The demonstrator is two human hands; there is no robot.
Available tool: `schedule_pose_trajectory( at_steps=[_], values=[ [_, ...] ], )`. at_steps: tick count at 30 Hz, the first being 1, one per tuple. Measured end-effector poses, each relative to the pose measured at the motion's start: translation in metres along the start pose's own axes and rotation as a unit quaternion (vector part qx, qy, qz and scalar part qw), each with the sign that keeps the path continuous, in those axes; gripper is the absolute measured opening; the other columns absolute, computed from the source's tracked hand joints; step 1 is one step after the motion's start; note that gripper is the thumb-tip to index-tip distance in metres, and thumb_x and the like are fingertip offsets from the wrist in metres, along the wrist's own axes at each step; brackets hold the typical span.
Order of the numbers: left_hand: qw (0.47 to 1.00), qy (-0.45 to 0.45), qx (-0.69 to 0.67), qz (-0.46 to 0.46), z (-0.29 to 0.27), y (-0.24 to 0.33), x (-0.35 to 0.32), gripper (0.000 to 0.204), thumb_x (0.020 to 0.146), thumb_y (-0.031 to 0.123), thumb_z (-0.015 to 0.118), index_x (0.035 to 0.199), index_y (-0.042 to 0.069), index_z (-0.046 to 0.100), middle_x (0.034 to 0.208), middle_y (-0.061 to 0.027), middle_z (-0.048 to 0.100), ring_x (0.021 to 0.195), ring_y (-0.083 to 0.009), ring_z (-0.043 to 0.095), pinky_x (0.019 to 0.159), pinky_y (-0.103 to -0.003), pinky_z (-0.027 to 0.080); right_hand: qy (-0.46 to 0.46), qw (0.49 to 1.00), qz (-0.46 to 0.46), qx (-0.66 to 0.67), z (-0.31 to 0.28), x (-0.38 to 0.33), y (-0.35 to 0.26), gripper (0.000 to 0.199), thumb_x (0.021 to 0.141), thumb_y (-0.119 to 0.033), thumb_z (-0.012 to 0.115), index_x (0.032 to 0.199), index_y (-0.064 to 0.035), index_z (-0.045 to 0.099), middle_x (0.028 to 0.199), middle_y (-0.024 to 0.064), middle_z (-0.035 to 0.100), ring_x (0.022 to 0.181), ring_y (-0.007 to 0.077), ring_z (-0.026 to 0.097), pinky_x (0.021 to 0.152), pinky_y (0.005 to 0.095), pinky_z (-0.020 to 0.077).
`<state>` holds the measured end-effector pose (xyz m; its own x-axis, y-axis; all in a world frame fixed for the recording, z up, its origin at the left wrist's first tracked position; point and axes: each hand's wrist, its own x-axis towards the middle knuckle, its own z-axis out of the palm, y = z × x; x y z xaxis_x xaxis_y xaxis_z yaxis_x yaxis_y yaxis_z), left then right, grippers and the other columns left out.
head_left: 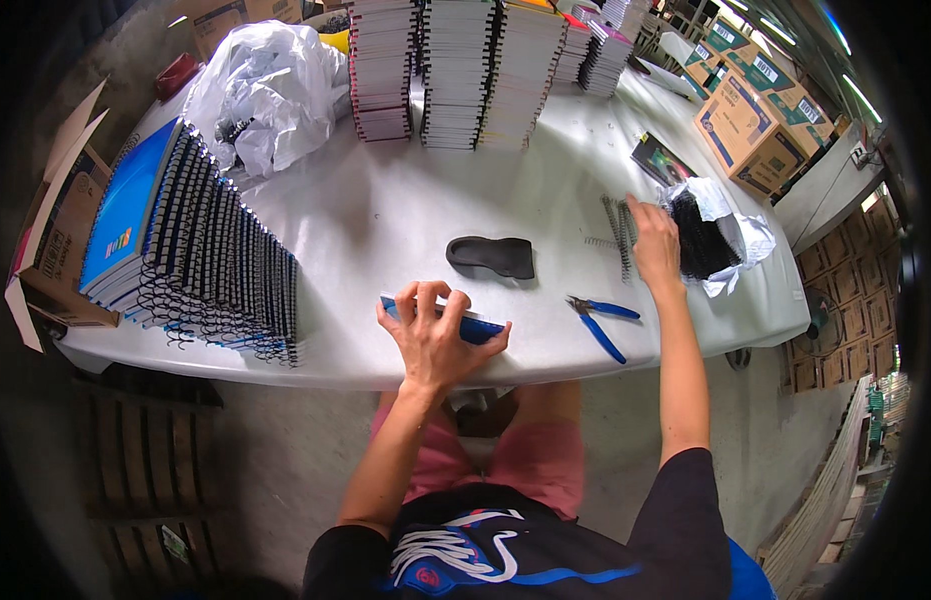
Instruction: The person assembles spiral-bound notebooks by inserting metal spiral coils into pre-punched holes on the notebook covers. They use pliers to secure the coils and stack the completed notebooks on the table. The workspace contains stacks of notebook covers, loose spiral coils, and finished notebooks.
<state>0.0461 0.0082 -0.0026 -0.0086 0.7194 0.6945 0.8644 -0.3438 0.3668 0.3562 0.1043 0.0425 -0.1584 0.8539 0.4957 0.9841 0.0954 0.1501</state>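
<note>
My left hand is closed over a blue-covered notebook, which stands on edge near the table's front. Its fingers spread along the top and grip it from both sides. My right hand reaches out to the right, with its fingers bent together at a few loose black spiral binding coils. The fingertips overlap one coil; the exact grip is partly hidden. Beside that hand, a white plastic bag holds a bundle of black coils. Blue-handled cutting pliers lie between my hands.
A dark, sole-shaped pad lies mid-table. Spiral-bound blue notebooks are stacked at left, beside an open cardboard box. Behind them sits a crumpled plastic bag. Tall notebook stacks stand at the back; cartons fill the far right.
</note>
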Motion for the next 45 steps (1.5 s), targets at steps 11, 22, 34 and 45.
schedule_pose_trajectory(
  at_steps=[11, 22, 34, 45],
  values=[
    [1.0, -0.018, -0.02, 0.016, -0.008, -0.006, -0.002, 0.043, 0.053, 0.048, 0.076, 0.069, 0.015, 0.055, 0.091, 0.0011, 0.05, 0.1, -0.0268, 0.041, 0.083, -0.054, 0.028, -0.117, 0.831, 0.007, 0.544, -0.076, -0.06, -0.136, 0.018, 0.08, -0.01, 0.067, 0.098, -0.0105, 0.07, 0.087, 0.0076, 0.061, 0.075, 0.0194, 0.059, 0.07, 0.0282, 0.0465],
    [1.0, -0.02, -0.012, -0.004, -0.009, -0.002, -0.003, 0.043, 0.051, 0.046, 0.076, 0.073, 0.015, 0.056, 0.097, 0.0007, 0.049, 0.105, -0.0269, 0.04, 0.083, -0.057, 0.028, -0.13, 0.779, 0.063, 0.61, -0.067, -0.07, -0.14, 0.02, 0.074, -0.002, 0.071, 0.093, -0.0077, 0.07, 0.089, 0.0063, 0.061, 0.083, 0.017, 0.059, 0.076, 0.0277, 0.0451],
    [1.0, -0.022, -0.004, 0.005, -0.009, -0.007, -0.002, 0.053, 0.051, 0.056, 0.078, 0.074, 0.014, 0.055, 0.086, 0.0004, 0.048, 0.098, -0.0228, 0.044, 0.082, -0.053, 0.029, -0.304, 0.76, 0.087, 0.568, -0.08, -0.063, -0.142, 0.025, 0.091, -0.022, 0.057, 0.108, -0.0055, 0.063, 0.071, 0.0034, 0.059, 0.063, 0.0097, 0.051, 0.059, 0.0236, 0.0427],
    [0.999, -0.042, -0.004, 0.008, -0.015, -0.006, 0.003, 0.058, 0.052, 0.062, 0.074, 0.074, 0.013, 0.056, 0.084, -0.0005, 0.049, 0.095, -0.0232, 0.046, 0.082, -0.052, 0.028, -0.251, 0.78, 0.06, 0.57, -0.075, -0.064, -0.144, 0.021, 0.086, -0.02, 0.062, 0.098, -0.0039, 0.068, 0.077, 0.0068, 0.062, 0.069, 0.0134, 0.056, 0.067, 0.0268, 0.0444]
  ],
)
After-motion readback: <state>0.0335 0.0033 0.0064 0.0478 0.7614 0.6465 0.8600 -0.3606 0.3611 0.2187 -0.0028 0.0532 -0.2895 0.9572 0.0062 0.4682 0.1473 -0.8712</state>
